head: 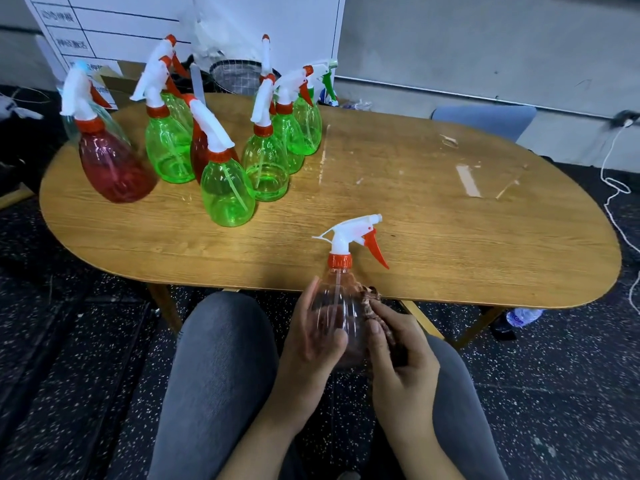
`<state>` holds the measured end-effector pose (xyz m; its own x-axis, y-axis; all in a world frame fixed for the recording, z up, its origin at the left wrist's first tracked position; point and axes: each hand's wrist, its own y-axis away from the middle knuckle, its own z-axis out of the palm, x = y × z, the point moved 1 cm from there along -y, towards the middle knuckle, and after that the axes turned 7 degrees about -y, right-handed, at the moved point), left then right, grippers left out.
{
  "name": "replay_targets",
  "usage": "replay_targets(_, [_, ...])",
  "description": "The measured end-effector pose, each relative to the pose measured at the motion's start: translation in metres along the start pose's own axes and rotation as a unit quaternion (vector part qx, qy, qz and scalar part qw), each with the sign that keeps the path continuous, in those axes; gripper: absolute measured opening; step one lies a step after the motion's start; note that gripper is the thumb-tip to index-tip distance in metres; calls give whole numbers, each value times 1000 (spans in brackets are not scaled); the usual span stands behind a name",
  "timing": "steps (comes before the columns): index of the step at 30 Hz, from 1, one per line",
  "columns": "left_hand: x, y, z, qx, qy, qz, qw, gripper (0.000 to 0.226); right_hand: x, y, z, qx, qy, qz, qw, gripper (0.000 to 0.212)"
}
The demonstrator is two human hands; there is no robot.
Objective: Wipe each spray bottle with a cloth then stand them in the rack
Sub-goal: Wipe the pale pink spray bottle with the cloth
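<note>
A clear spray bottle point(341, 299) with a white head, red collar and red trigger is held upright over my lap, just off the table's near edge. My left hand point(311, 337) grips its body from the left. My right hand point(394, 355) presses a brown patterned cloth point(375, 313) against the bottle's right side. Several green spray bottles point(227, 192) and a red one point(114, 168) stand grouped on the left half of the wooden table point(450, 244). No rack shows clearly.
Tape scraps point(468, 180) lie on the table's right half. A blue chair point(485, 121) stands behind the table, a white cable point(613, 188) runs down at the right, and a plastic bottle point(523, 317) lies on the floor. My knees are under the table edge.
</note>
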<state>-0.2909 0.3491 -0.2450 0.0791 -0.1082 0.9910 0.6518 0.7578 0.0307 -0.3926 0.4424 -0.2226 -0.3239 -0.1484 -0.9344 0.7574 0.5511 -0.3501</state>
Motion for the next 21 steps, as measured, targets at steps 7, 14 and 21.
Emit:
replay_targets(7, [2,1,1,48,53,9,997,106,-24,-36,-8,-70,173,-187,965,28])
replay_targets(14, [0,5,2,31,59,21,998,98,-31,-110,16,-84,267,-256,925,28])
replay_targets(21, [-2,1,-5,70,59,11,996,95,-22,-107,28,-218,245,-267,906,26])
